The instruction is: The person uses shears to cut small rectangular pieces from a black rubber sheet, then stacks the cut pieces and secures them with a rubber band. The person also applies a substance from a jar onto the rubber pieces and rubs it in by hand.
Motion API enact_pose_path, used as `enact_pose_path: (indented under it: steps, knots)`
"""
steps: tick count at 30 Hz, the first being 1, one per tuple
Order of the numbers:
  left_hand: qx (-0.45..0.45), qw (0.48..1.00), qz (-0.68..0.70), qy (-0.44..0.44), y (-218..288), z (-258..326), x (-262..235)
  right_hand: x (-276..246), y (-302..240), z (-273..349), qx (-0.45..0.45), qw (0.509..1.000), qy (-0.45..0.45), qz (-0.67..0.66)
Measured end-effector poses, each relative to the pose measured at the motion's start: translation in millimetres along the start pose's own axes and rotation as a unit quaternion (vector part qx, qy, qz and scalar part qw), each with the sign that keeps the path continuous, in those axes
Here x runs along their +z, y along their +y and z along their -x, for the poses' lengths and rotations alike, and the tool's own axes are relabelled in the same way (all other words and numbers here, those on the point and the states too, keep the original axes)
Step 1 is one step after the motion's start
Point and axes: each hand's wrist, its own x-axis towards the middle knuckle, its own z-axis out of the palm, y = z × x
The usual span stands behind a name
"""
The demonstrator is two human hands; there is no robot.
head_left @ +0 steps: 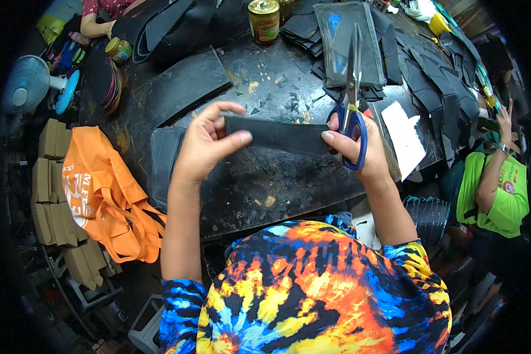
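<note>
A black strip of leather-like sheet [280,135] stretches between my two hands above the dark table. My left hand [215,138] is closed on its left end, thumb in front, the index finger raised off it. My right hand [360,141] pinches the other end between thumb and fingers. That same hand also carries scissors [353,88] with dark blue handles, blades pointing up and away from me. Some of the right fingers are hidden behind the handles.
Small black scraps [277,100] litter the table [236,206]. Beyond them stand a jar [264,22], a clear pouch [348,47] and stacked black pieces [430,76]. An orange bag [106,194] and a fan [29,85] are left; a person in green [501,189] is right.
</note>
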Motion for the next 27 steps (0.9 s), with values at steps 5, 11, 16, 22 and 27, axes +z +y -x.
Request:
enact_pose_path:
  steps: [5,11,16,22,27]
  knots:
    - [0.099,0.905,0.368,0.189,-25.4,-5.9,63.3,28.7,26.2,15.4,0.024,0.999,0.023,-0.038]
    - [0.197,0.925,0.263,0.193,-20.8,-2.4,83.2,37.3,38.7,32.2,0.089,0.992,-0.091,-0.004]
    - [0.177,0.961,0.114,0.177,-18.1,7.0,54.4,12.1,30.8,36.8,0.119,0.970,-0.210,-0.038]
    - [0.149,0.978,0.089,0.117,-7.9,19.5,50.3,-2.6,25.4,35.5,0.109,0.963,-0.245,0.019]
    - [0.131,0.986,0.054,0.085,0.5,23.0,47.1,-3.1,20.3,33.0,0.122,0.964,-0.232,0.031]
